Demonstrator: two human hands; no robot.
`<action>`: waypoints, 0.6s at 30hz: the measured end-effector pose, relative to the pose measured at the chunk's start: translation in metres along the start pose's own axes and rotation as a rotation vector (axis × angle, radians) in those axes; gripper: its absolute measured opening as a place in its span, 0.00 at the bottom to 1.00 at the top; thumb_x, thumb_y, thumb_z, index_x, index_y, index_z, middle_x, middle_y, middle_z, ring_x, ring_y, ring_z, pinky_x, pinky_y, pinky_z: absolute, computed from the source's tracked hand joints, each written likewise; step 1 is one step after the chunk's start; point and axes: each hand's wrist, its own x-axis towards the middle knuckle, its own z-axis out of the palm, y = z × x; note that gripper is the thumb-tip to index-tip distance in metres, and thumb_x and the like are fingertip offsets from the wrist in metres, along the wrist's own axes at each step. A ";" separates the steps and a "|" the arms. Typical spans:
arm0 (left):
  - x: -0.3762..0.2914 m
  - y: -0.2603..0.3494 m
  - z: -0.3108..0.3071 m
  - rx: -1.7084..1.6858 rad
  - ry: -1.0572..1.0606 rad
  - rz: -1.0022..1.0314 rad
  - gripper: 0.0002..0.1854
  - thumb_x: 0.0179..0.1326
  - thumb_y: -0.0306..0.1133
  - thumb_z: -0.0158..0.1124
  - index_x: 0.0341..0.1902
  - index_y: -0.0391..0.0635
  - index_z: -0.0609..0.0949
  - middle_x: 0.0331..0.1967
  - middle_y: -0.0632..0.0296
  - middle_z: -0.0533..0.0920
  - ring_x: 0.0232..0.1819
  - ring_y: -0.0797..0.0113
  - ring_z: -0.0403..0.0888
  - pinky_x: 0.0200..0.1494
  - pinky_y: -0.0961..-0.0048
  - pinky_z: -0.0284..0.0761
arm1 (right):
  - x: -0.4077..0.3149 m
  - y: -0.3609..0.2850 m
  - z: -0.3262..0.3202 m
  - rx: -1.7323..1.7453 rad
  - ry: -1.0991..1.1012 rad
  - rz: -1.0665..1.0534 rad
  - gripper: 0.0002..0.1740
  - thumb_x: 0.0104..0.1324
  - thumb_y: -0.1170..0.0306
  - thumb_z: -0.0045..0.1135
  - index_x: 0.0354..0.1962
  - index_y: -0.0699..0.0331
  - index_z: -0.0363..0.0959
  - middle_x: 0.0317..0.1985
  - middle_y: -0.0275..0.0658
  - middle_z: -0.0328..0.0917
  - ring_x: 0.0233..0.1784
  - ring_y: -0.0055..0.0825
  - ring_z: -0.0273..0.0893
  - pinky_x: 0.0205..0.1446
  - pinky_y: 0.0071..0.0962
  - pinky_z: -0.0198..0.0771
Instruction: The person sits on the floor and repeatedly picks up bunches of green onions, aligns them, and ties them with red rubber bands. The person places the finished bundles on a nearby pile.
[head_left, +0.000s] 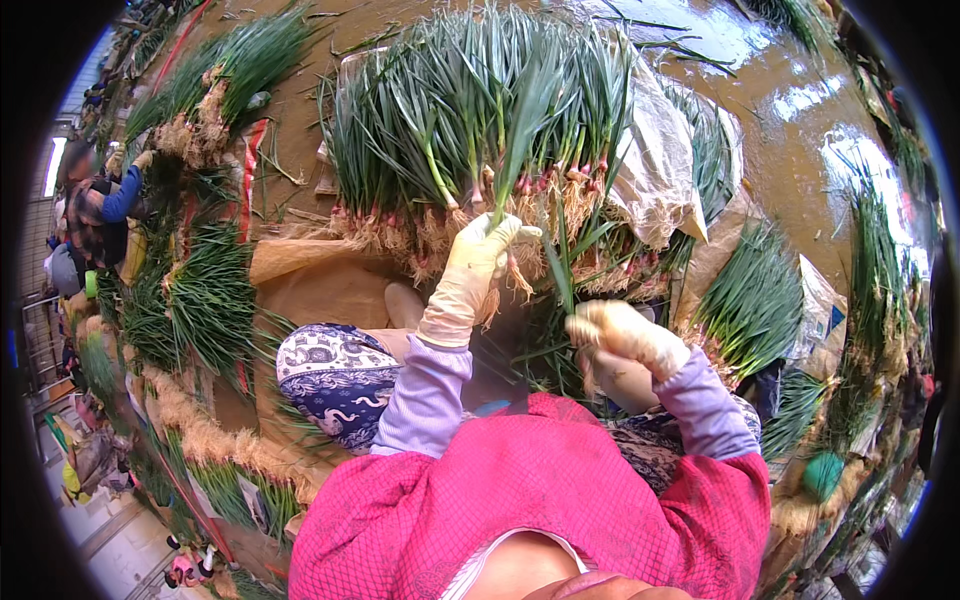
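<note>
My left hand (487, 247), in a pale glove, is closed around a green garlic plant (517, 150); its leaves point away from me and pale roots hang below the hand. My right hand (619, 330), gloved and blurred by motion, is closed on a green leafy stalk (561, 270) that rises from its fingers. Just beyond my hands stands a wide row of green garlic plants (480, 97), with reddish bulbs and pale roots towards me. Loose green leaves (547, 345) lie between my legs, below the hands.
A white woven sack (652, 150) lies against the row's right side. More bunches lie at the left (214, 292) and right (754, 300). A brown sheet (322, 277) lies by my left knee. Another person (97, 210) works at far left. Wet brown floor (780, 165) shows beyond.
</note>
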 end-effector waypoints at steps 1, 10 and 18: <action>0.001 0.001 0.001 -0.051 0.017 -0.005 0.11 0.71 0.40 0.59 0.43 0.44 0.77 0.36 0.61 0.87 0.18 0.85 0.64 0.23 0.86 0.62 | -0.008 0.002 -0.004 -0.124 -0.340 0.091 0.21 0.69 0.52 0.54 0.38 0.63 0.78 0.34 0.51 0.80 0.40 0.52 0.79 0.44 0.44 0.74; -0.007 -0.008 0.021 -0.154 -0.029 -0.070 0.10 0.71 0.39 0.59 0.46 0.45 0.77 0.37 0.59 0.87 0.18 0.85 0.67 0.18 0.87 0.59 | 0.140 0.019 -0.073 -0.309 0.607 0.573 0.39 0.60 0.57 0.67 0.64 0.64 0.64 0.48 0.47 0.81 0.50 0.38 0.81 0.53 0.36 0.75; 0.003 -0.012 0.018 -0.318 -0.076 -0.132 0.07 0.66 0.33 0.66 0.40 0.44 0.81 0.26 0.71 0.78 0.20 0.82 0.69 0.23 0.84 0.66 | 0.061 0.002 -0.014 1.096 0.696 0.203 0.17 0.65 0.70 0.65 0.50 0.65 0.76 0.35 0.30 0.82 0.34 0.15 0.76 0.39 0.17 0.73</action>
